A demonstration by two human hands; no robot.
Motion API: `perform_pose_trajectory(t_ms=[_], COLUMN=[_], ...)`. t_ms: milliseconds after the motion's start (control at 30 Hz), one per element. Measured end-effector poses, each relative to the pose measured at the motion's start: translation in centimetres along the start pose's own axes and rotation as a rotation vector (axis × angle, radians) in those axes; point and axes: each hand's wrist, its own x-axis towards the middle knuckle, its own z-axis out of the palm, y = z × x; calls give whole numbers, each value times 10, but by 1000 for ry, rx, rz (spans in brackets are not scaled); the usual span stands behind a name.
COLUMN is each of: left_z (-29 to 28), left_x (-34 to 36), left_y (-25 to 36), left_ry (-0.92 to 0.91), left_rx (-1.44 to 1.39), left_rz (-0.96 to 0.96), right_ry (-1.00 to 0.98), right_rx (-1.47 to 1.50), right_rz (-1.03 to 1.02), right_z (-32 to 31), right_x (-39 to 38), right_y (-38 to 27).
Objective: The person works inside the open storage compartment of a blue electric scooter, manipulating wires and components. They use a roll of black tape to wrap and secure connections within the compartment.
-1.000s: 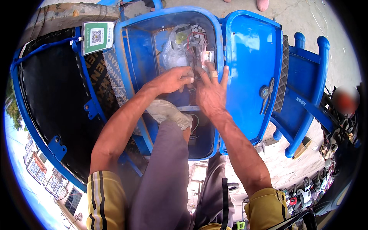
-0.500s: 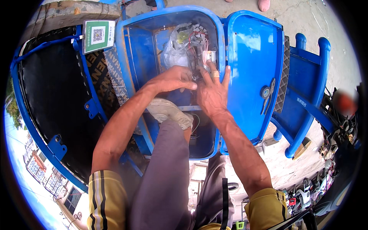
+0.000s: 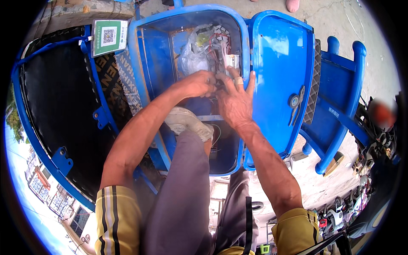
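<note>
Blue box: here it is, a deep tub (image 3: 146, 68), top open, the work in its upper half.
Blue lid: swung out flat (image 3: 278, 63) on the right.
Shoe: a pale one (image 3: 185, 121), planted across the box's lower half.
Right hand: (image 3: 233, 95) outer fingers spread, one tip right at the white part; can't tell what it grips.
Left hand: (image 3: 200, 83) curled narrow, close against the right; its hold is hidden.
Plastic bag: crumpled, clear (image 3: 194, 61), just left of the wires.
Pliers: on the lid (image 3: 300, 98), beside a tape roll (image 3: 293, 100).
White part: (image 3: 232, 60) near the box's right wall.
Wires: thin, reddish (image 3: 224, 50), running down toward both hands.
</note>
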Motion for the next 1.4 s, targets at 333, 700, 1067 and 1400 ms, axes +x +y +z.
perform_pose_trajectory(t_ms=[333,700,1067,1400], left_z=[1,-8,7,-5], left_x=[0,-16,-14,-9], left_y=[-7,-5,20,11], left_ry=[-16,-61,14,-119], left_rx=[-87,44,686,422], left_rz=[-20,92,46,0], right_ry=[0,18,33,-9], right_rx=[-16,-19,-51,-71], right_rz=[21,57,39,42], right_z=[-2,3,4,2], right_x=[1,2,2,3], right_y=[-4,-3,-3,-3])
